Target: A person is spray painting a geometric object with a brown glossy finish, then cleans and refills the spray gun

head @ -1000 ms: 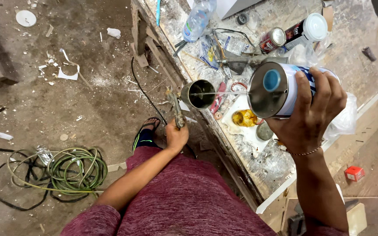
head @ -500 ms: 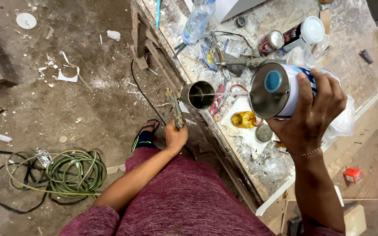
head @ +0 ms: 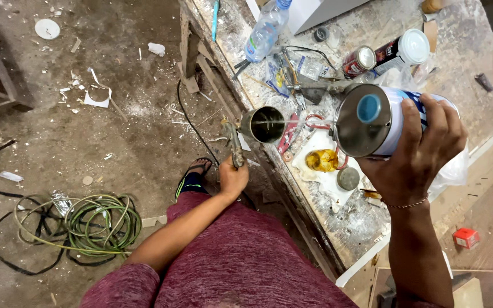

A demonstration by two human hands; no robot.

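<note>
Left hand (head: 233, 178) closed around the grip of a spray gun (head: 236, 149), held low beside the tabletop (head: 366, 225) edge with its open metal cup (head: 266, 124) upward, mouth level to receive liquid. Between cup and tin, a thin stream visible, crossing above the red-handled pliers (head: 292, 134) and a yellow lid (head: 322, 160). Right hand (head: 415, 165) wrapped around a tilted metal tin (head: 375, 122), blue-capped end toward the camera, raised above the tabletop, apparently to keep the pour narrow and controlled.

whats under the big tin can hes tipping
Below the tilted tin can lies a white board with a yellow blob on it; the right hand hides what's farther right.
</note>
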